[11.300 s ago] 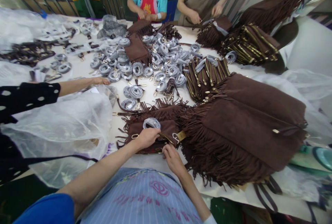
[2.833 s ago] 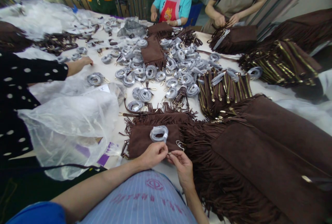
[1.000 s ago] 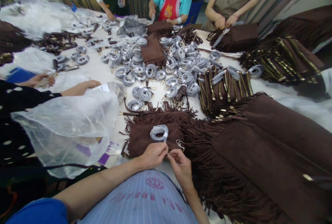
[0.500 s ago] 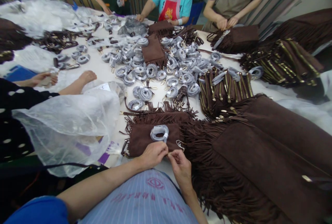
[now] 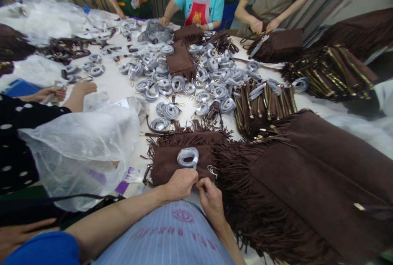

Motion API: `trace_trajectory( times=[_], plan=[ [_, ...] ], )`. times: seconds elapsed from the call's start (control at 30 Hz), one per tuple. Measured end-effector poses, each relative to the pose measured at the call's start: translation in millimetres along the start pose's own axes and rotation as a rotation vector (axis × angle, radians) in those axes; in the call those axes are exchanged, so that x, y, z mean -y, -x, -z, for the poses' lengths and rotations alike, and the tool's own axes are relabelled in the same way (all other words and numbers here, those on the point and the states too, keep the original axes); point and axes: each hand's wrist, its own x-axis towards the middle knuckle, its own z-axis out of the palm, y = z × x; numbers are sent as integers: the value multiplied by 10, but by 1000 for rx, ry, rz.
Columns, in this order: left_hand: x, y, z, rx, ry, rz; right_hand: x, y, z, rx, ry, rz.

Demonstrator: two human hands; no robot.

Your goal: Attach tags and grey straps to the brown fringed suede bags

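Observation:
A brown fringed bag (image 5: 166, 164) lies flat in front of me. On it rests a coiled strap (image 5: 188, 150) in greyish wrapping, its tail running down toward my fingers. At the bag's near edge, my left hand (image 5: 182, 183) is closed in a pinch. My right hand (image 5: 211, 199) pinches right beside it, thumb and forefinger together, fingertips nearly touching the left ones. What the fingers hold is small and mostly hidden. A thin white loop of cord (image 5: 212, 171) sits on the bag's right end.
Large brown fringed bags (image 5: 307, 166) are stacked at my right. Many wrapped strap coils (image 5: 178, 84) cover the table's middle, near zippered brown pieces (image 5: 267, 103). Clear plastic bags (image 5: 82, 146) lie at left, beside a co-worker's polka-dot sleeve (image 5: 21, 121). Several people work across the table.
My hands stay pinched at the bag's edge, with only a slight shift. The left co-worker's nearer hand has drawn back leftward, and another hand now shows at lower left.

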Motion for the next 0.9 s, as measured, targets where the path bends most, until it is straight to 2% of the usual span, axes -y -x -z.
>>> trace_trajectory(
  times=[0.2, 0.3, 0.4, 0.5, 0.6, 0.73, 0.8, 0.9],
  plan=[
    [-32, -8, -20, 35, 16, 31, -20, 23, -49, -22, -19, -29],
    [-32, -25, -21, 17, 76, 31, -33, -25, 39, 26, -52, -56],
    [31, -8, 81, -71, 233, -23, 8, -207, 207, 116, -104, -154],
    [183, 94, 229, -170, 323, 1, 78, -519, 262, 76, 55, -272],
    [362, 267, 249, -105, 176, 50, 104, -852, 85, 33, 190, -329],
    [492, 438, 36, 35, -140, 37, 37, -1095, -181, 26, 190, -376],
    [515, 450, -60, 47, -236, 33, -20, -1067, -142, 28, 133, -394],
    [539, 395, -71, 37, -275, 42, -78, -824, 165, 34, 7, -405]
  ],
)
